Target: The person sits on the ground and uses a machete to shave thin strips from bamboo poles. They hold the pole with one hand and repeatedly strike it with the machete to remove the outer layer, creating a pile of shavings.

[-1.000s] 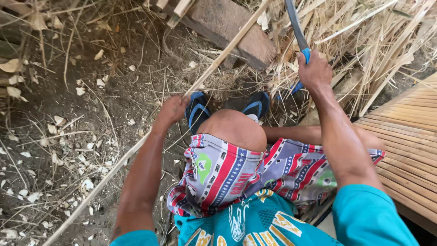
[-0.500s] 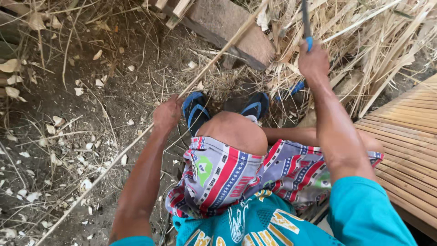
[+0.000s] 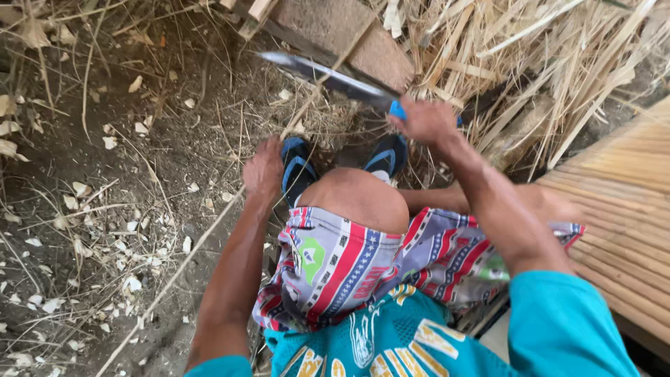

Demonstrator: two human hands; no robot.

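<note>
Steel blade [image 3: 328,75] pointing left, right hand [image 3: 426,122]

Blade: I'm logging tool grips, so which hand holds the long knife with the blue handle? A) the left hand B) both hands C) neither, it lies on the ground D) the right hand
D: the right hand is closed round the blue handle of the knife, whose blade points left, while the left hand grips the thin bamboo strip.
</note>
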